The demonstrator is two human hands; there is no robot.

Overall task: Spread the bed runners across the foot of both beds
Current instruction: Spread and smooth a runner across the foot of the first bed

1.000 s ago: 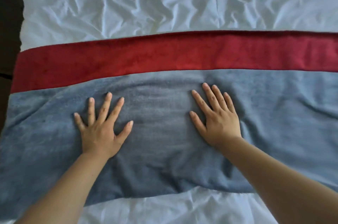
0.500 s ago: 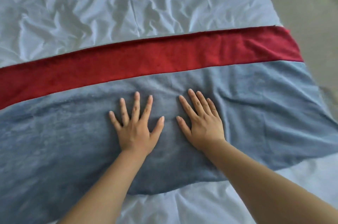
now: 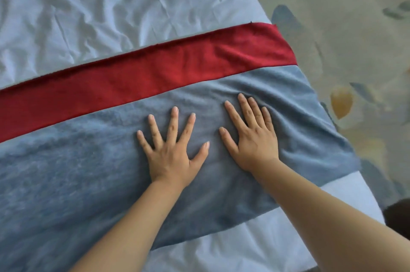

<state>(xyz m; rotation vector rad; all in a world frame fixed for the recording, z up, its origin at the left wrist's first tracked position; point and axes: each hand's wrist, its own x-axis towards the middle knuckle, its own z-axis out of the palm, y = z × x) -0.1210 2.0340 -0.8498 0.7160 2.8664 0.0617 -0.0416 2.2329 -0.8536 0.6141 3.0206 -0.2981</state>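
Both hands lie flat and open, palms down, holding nothing. The left hand [image 3: 170, 152] has its fingers spread wide. The right hand [image 3: 253, 136] sits just beside it, nearer the right of the frame. Both press on the blue runner [image 3: 77, 174]. It stretches long, from the left edge to the right side of the bed [image 3: 99, 5]. The red runner [image 3: 144, 76] touches it above. The wrinkles are by the right hand, so that hand is nearer to smooth them.

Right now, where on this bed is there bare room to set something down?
Bare sheet beyond the red runner, plus a strip by the blue runner's near edge. Both hands, left and right, crowd the blue runner.
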